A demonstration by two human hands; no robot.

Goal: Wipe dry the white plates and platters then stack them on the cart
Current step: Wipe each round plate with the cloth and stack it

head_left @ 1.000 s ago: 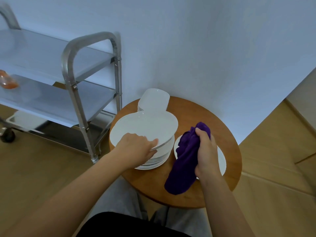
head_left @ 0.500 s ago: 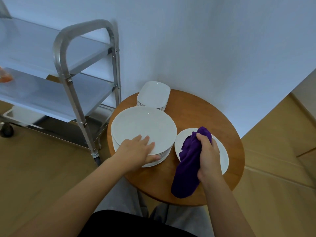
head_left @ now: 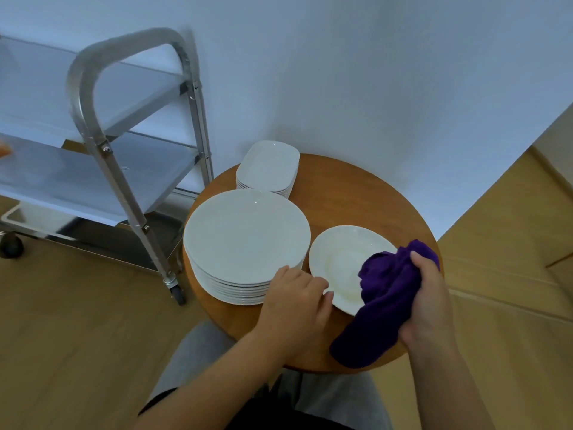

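On the round wooden table (head_left: pixel 356 187) three groups of white dishes stand; a tall stack of round plates (head_left: pixel 246 237) is at the left side, a smaller stack of rectangular platters (head_left: pixel 268 164) is behind it near the wall, and a single plate (head_left: pixel 341 265) lies just beside the tall stack, on its right. At the near left rim of this single plate is the left hand (head_left: pixel 294 301); its fingers are curled there and touch the rim, but whether they really grasp it I cannot tell. Over the right part of the same plate the right hand (head_left: pixel 429 301) clenches a purple cloth (head_left: pixel 383 297); the cloth hangs down over the table edge. Left of the table stands the metal cart (head_left: pixel 102 144); its shelves are partly blurred.
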